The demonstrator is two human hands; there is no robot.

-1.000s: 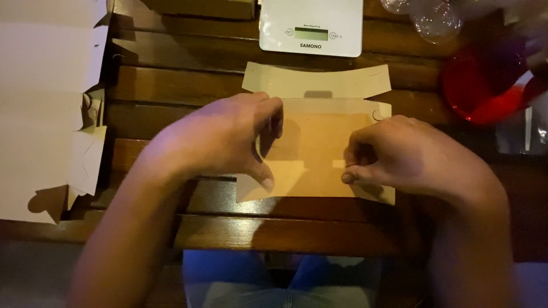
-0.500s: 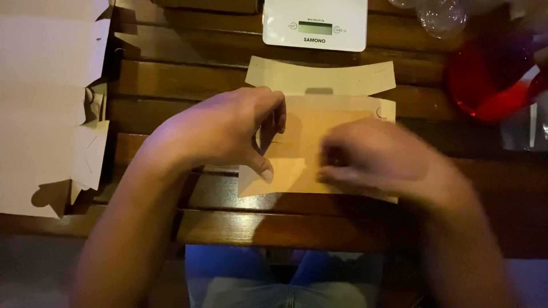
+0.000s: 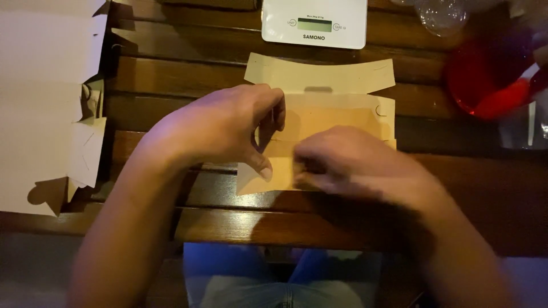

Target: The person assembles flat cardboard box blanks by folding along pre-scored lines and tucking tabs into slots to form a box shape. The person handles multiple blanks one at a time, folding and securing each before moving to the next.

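Note:
A flat tan cardboard box blank (image 3: 337, 111) lies on the dark wooden slatted table (image 3: 171, 74), its top flap unfolded toward the far side. My left hand (image 3: 222, 128) presses down on the blank's left part, thumb on the lower left flap. Blurred by motion, my right hand (image 3: 354, 162) lies over the lower middle of the blank, fingers curled onto the cardboard. Its fingertips hide the fold under them.
A white kitchen scale (image 3: 314, 23) stands at the far edge, just beyond the blank. A red bowl (image 3: 491, 80) and clear plastic (image 3: 442, 14) sit at the far right. Pale unfolded cardboard sheets (image 3: 45, 97) cover the left side. My knees show below the table's near edge.
My right hand has slid left across the lower part of the blank, from its right end to the middle. My left hand has stayed in place.

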